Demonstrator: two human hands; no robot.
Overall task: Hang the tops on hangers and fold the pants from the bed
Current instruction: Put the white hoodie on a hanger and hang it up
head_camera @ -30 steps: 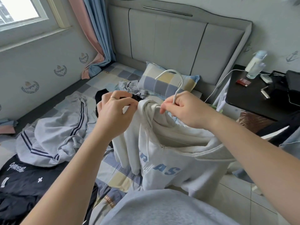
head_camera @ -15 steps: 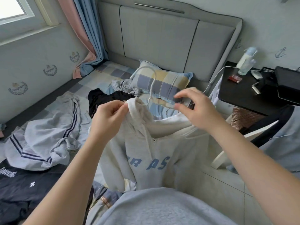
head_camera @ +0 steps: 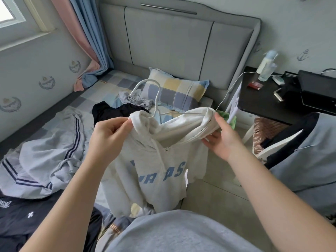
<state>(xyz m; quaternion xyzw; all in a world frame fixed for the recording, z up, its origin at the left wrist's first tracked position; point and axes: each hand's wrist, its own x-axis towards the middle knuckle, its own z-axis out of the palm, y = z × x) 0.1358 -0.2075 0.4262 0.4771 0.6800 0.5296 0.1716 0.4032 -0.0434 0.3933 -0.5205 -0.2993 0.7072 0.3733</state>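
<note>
A white hoodie point(head_camera: 160, 171) with blue letters hangs in front of me over the bed's edge. A white hanger point(head_camera: 156, 99) sits in its neck, with the hook sticking up. My left hand point(head_camera: 111, 135) pinches the left side of the hood opening. My right hand point(head_camera: 221, 140) holds the hoodie's right shoulder, fingers curled under the fabric. On the bed point(head_camera: 101, 88) lie grey striped pants point(head_camera: 49, 157), a black garment point(head_camera: 116, 111), a small grey garment point(head_camera: 134, 99) and a dark printed top point(head_camera: 20, 220) at the lower left.
A checked pillow point(head_camera: 174, 91) leans against the grey headboard point(head_camera: 172, 46). A black nightstand point(head_camera: 283, 99) at the right carries a bottle point(head_camera: 267, 66) and small items. A grey-and-black garment point(head_camera: 309, 153) hangs at the far right. Tiled floor shows beside the bed.
My right hand has moved from the hanger's neck out to the hoodie's right shoulder. The hoodie has spread wider on the hanger, and the hanger's hook has swung towards the left.
</note>
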